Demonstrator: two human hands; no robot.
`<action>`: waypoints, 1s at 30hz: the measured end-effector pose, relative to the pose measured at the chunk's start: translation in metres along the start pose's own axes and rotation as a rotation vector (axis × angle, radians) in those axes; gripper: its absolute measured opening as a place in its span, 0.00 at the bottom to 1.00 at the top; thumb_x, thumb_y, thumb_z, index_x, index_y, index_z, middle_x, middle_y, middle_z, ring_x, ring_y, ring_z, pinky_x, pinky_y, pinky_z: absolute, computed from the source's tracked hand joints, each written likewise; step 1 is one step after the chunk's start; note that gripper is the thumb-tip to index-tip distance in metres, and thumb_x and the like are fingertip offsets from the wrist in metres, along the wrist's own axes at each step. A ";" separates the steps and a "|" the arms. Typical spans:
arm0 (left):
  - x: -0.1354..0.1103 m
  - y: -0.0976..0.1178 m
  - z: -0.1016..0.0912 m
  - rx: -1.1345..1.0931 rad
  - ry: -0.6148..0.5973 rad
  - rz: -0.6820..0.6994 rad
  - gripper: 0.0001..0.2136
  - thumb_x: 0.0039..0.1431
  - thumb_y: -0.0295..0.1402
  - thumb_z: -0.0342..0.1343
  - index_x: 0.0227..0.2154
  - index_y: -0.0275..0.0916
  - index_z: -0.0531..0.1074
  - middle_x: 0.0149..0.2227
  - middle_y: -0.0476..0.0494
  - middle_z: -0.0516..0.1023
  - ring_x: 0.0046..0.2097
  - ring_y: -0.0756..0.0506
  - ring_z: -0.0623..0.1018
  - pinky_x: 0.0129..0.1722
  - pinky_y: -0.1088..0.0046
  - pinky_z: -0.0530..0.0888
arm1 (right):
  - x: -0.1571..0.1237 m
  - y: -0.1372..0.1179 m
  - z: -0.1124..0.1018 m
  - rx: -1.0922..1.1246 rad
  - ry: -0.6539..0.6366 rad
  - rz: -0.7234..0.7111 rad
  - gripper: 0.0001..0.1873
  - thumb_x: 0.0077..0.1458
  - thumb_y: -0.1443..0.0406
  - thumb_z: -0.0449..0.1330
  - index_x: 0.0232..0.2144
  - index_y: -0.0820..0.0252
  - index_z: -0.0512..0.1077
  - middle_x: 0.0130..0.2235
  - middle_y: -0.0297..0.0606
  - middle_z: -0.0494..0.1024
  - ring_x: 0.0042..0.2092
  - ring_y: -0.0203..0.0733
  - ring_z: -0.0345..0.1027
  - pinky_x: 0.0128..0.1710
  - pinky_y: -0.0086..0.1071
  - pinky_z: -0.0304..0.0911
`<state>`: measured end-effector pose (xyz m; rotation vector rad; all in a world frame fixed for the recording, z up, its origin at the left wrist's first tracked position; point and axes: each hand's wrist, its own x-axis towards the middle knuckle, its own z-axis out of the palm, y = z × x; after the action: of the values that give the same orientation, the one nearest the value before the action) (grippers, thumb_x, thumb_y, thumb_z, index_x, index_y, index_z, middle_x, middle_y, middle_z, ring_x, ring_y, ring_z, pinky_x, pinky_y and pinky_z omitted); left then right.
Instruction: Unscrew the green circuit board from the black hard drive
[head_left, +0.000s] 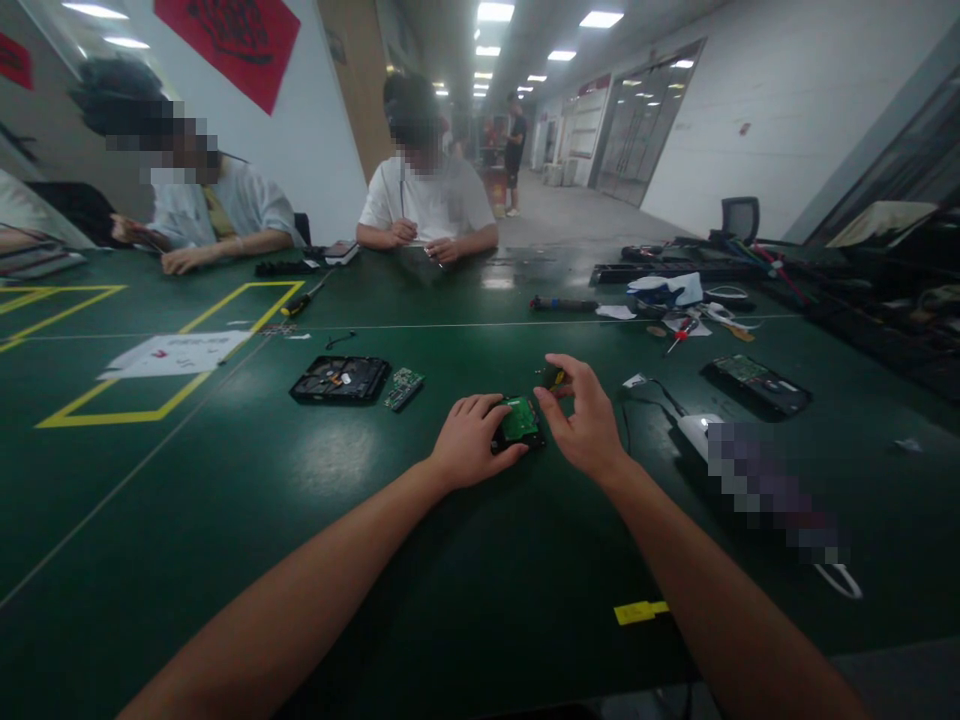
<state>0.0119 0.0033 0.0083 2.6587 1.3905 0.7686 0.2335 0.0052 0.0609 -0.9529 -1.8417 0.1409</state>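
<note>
A small hard drive [519,424] with a green circuit board on top lies on the dark green table in front of me. My left hand [471,441] curls over its left side and grips it. My right hand [583,415] hovers just to its right, fingers bent in a pinch round a small dark tool with a yellow part [553,377]. To the left lie an opened black hard drive [340,379] and a loose green circuit board [404,388].
Two people sit across the table, hands on it. A white paper [176,353] lies in a yellow-taped rectangle at left. A screwdriver [304,297], another drive [761,383], cables, a white device [697,428] and a yellow tag [639,611] lie around.
</note>
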 end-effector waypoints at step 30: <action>0.000 0.002 -0.004 -0.012 -0.011 -0.007 0.29 0.63 0.54 0.60 0.60 0.41 0.72 0.64 0.34 0.73 0.64 0.31 0.72 0.65 0.46 0.69 | 0.003 -0.003 -0.007 -0.105 0.089 -0.021 0.25 0.64 0.61 0.66 0.61 0.49 0.68 0.52 0.44 0.77 0.47 0.50 0.76 0.46 0.48 0.78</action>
<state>0.0116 0.0018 0.0122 2.6430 1.3876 0.7577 0.2370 0.0033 0.0676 -0.9962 -1.7905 -0.0104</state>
